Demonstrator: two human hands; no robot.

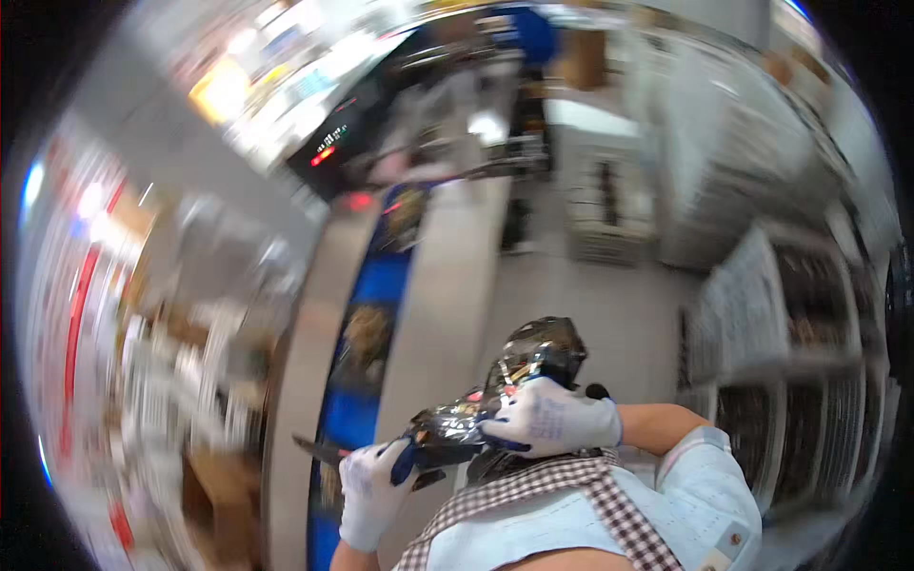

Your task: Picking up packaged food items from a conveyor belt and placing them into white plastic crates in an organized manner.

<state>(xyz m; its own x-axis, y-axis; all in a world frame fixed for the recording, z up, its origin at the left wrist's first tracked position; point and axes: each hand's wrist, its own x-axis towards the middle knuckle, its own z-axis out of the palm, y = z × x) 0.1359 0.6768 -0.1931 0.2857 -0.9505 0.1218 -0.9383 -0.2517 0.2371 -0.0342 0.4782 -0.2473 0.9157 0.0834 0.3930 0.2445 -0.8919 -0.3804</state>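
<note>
My left hand (375, 485), in a white glove with blue-coated fingers, is closed around a dark object whose flat, dark end (314, 448) sticks out to the left; blur hides what it is. In the same kind of glove, my right hand (546, 417) grips a shiny dark plastic bag (539, 346) close to my chest. The crinkled bag stretches between both hands. Beside them runs a blue conveyor belt (348, 414) carrying brownish items (365, 332) that are too blurred to name.
Metal side ledges (446, 271) flank the belt. Stacked plastic crates (785, 307) stand at the right, and a pale crate (610, 207) is on the floor (593, 300). A dark machine with red lights (325, 153) spans the belt's far end. Blurred cartons (221, 492) lie at the left.
</note>
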